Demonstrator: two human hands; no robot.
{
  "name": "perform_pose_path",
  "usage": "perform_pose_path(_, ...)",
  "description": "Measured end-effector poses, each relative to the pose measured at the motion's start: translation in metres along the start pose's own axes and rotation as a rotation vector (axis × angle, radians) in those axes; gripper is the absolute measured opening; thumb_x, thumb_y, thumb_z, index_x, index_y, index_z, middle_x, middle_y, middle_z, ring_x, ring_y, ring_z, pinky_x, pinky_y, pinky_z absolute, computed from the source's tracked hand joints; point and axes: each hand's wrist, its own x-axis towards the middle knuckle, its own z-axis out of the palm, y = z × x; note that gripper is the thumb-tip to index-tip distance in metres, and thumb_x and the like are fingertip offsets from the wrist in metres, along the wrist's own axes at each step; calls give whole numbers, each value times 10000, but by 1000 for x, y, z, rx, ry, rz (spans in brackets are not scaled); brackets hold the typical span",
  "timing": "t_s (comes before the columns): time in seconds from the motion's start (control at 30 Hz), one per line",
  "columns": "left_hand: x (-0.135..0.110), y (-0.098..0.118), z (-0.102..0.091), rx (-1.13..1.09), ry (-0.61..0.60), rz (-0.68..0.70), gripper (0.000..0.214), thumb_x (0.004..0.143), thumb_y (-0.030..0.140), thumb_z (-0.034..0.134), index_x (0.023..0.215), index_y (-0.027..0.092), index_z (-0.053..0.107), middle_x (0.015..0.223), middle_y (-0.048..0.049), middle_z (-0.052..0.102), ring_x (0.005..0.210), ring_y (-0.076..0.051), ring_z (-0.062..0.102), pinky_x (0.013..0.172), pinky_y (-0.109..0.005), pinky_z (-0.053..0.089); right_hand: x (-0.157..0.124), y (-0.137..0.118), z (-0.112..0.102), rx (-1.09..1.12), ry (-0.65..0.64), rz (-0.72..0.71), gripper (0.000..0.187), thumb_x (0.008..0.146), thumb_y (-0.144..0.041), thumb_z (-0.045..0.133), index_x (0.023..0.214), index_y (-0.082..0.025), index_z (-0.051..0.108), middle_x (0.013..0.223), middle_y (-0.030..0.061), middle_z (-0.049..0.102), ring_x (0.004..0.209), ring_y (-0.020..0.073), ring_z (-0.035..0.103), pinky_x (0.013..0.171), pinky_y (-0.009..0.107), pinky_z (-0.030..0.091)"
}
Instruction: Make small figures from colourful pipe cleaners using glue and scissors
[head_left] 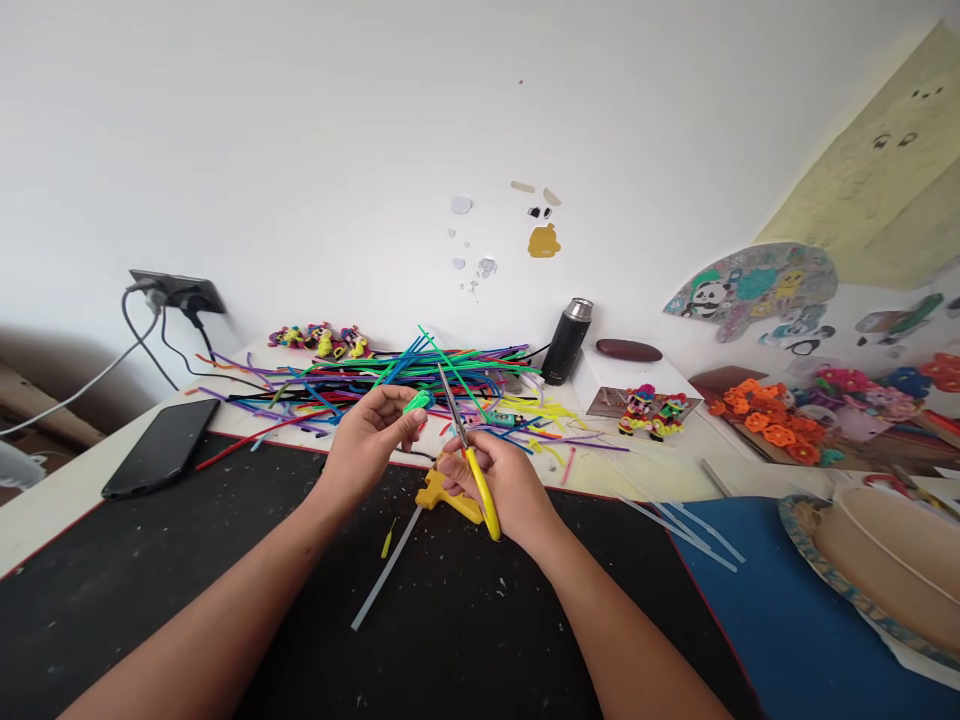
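Between the thumb and fingers of my left hand (371,435) is a small coiled piece of green pipe cleaner (418,401). My right hand (499,480) is closed around yellow-handled scissors (482,490), their blades pointing up and away, just right of the green piece and apart from it. Below my hands, a yellow glue gun (450,497) lies on the black mat (450,650), partly hidden by my right hand. A translucent glue stick (386,568) sticks out of its back. Left of that stick lies a small yellow-green scrap (387,540).
A pile of coloured pipe cleaners (352,378) stretches along the wall. A black flask (567,342), a white box (637,375) and small figures (652,412) stand behind. A phone (161,448) lies left; loose glue sticks (697,530) and a round basket (885,570) are right.
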Motion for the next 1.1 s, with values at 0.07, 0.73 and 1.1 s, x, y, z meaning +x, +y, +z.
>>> perform_pose_path(0.07, 0, -2, -1, -21, -4, -1, 469, 752, 545, 892, 971, 203, 657, 692, 14, 660, 597, -156, 600, 554, -287, 499, 0, -1, -3, 16, -16, -54, 542, 759, -631, 879, 1063, -226, 686, 795, 19, 726, 799, 267, 772, 769, 363, 591)
perform_pose_path(0.73, -3, -3, -3, -62, -49, 18, 385, 838, 510, 855, 970, 181, 705, 639, 14, 647, 561, -142, 569, 541, -275, 466, -10, -17, -5, -775, 123, -204, 414, 958, -655, 655, 920, -245, 702, 723, -4, 659, 625, 169, 496, 603, 273, 298)
perform_pose_path(1.1, -3, -6, -3, -60, -67, 1, 385, 832, 511, 864, 973, 185, 717, 623, 22, 637, 553, -142, 564, 547, -275, 455, -8, -13, -5, -758, 128, -224, 396, 969, -630, 668, 964, -243, 755, 779, 32, 741, 687, 194, 642, 627, 268, 353)
